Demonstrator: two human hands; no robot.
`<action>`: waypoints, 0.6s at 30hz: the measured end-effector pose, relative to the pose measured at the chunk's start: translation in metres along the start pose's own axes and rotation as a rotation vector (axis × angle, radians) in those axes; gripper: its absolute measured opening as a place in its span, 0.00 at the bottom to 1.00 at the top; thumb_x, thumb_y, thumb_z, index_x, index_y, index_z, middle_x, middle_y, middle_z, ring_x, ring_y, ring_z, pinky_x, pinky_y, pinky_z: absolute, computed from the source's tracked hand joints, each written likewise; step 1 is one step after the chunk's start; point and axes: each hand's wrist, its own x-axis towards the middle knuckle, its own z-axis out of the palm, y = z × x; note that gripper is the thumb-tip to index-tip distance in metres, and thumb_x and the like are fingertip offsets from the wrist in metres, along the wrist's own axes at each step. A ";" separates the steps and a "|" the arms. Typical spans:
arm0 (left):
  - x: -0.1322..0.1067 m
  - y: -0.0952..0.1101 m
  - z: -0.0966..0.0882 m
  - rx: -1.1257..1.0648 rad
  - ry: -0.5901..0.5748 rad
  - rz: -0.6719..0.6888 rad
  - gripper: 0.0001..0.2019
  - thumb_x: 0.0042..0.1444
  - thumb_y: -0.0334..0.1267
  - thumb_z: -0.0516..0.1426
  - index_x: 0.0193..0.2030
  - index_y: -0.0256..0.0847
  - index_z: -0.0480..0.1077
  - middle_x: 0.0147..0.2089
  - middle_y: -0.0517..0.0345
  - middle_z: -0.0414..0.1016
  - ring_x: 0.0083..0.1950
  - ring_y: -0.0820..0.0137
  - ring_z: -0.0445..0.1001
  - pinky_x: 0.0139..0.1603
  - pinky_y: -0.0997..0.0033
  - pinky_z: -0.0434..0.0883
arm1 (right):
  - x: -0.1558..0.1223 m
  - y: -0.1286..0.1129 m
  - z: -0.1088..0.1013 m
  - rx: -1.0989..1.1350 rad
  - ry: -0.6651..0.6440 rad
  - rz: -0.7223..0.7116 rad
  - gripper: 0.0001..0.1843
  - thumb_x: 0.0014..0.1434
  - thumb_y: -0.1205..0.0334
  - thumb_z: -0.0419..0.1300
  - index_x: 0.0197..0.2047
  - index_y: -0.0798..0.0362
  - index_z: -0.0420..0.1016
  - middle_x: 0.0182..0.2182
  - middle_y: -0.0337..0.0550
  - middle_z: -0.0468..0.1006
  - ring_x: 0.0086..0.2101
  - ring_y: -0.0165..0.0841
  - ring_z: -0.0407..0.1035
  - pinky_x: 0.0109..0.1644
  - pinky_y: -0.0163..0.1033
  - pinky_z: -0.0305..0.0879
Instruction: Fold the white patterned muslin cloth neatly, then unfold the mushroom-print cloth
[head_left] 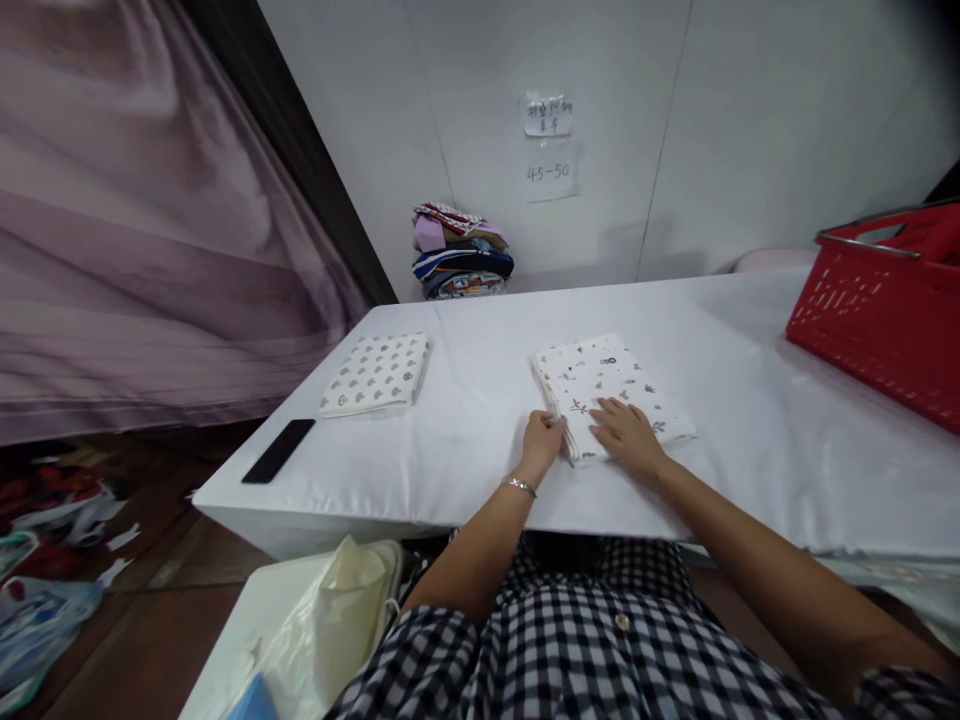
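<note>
Left hand [543, 438] pinches the left edge of the folded cloth [596, 378]; right hand [628, 434] lies spread on top. Bare table [731, 370] separates cloth and basket [885, 315].

Soft, matt fabric makes up the folded cloth [600, 375], set against a tablecloth [480, 390] of smooth material with a satiny sheen. The curtain [150, 190] is silky cloth with a gentle gloss; the basket [885, 320] is smooth, hard plastic with a metal handle [870, 243]. Notes [550, 172] of thin paper meet a smooth wall [720, 130]. The bracelet [519, 486] is shiny metal, the shirt [585, 650] matt cloth, the phone [279, 452] smooth-faced.
</note>
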 end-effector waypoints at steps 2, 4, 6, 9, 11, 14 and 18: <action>-0.010 -0.005 -0.003 -0.050 -0.051 -0.002 0.06 0.52 0.38 0.57 0.35 0.38 0.67 0.30 0.58 0.73 0.29 0.74 0.70 0.32 0.75 0.66 | -0.003 -0.005 -0.002 0.118 0.040 -0.074 0.19 0.62 0.54 0.46 0.50 0.48 0.72 0.53 0.45 0.71 0.55 0.40 0.61 0.58 0.50 0.55; -0.021 -0.007 -0.007 -0.084 -0.132 0.000 0.04 0.52 0.36 0.56 0.30 0.38 0.68 0.24 0.61 0.70 0.26 0.76 0.68 0.29 0.77 0.65 | -0.009 -0.013 -0.002 0.205 0.060 -0.187 0.17 0.62 0.55 0.47 0.46 0.48 0.74 0.46 0.44 0.76 0.49 0.38 0.66 0.53 0.46 0.59; -0.031 -0.008 -0.011 -0.107 -0.193 0.006 0.03 0.52 0.34 0.56 0.29 0.38 0.68 0.22 0.62 0.69 0.24 0.77 0.67 0.27 0.77 0.65 | -0.017 -0.021 -0.003 0.217 0.080 -0.244 0.15 0.61 0.56 0.50 0.44 0.49 0.75 0.43 0.44 0.76 0.45 0.37 0.68 0.51 0.45 0.61; -0.043 -0.008 -0.015 -0.115 -0.216 0.027 0.03 0.51 0.33 0.56 0.30 0.38 0.69 0.24 0.62 0.70 0.23 0.78 0.66 0.27 0.77 0.66 | -0.028 -0.029 -0.005 0.154 0.095 -0.233 0.14 0.60 0.56 0.53 0.45 0.50 0.74 0.43 0.47 0.75 0.44 0.39 0.66 0.49 0.46 0.60; -0.048 -0.009 -0.016 -0.105 -0.219 0.045 0.03 0.51 0.33 0.56 0.30 0.38 0.70 0.26 0.61 0.71 0.24 0.77 0.66 0.27 0.77 0.66 | -0.032 -0.029 -0.007 0.107 0.051 -0.248 0.14 0.59 0.59 0.54 0.46 0.51 0.73 0.44 0.48 0.73 0.45 0.39 0.65 0.48 0.46 0.61; -0.051 -0.012 -0.015 -0.056 -0.218 0.074 0.03 0.50 0.35 0.57 0.31 0.38 0.71 0.29 0.59 0.73 0.28 0.75 0.68 0.29 0.77 0.67 | -0.033 -0.026 -0.008 0.049 -0.010 -0.290 0.16 0.58 0.66 0.53 0.48 0.51 0.72 0.45 0.49 0.73 0.45 0.39 0.64 0.47 0.45 0.61; -0.052 -0.015 -0.012 0.012 -0.177 0.131 0.04 0.49 0.36 0.59 0.32 0.39 0.72 0.32 0.57 0.75 0.33 0.73 0.70 0.35 0.74 0.67 | -0.029 -0.021 -0.008 0.023 -0.009 -0.323 0.14 0.59 0.67 0.51 0.45 0.52 0.74 0.41 0.49 0.74 0.42 0.38 0.65 0.45 0.44 0.62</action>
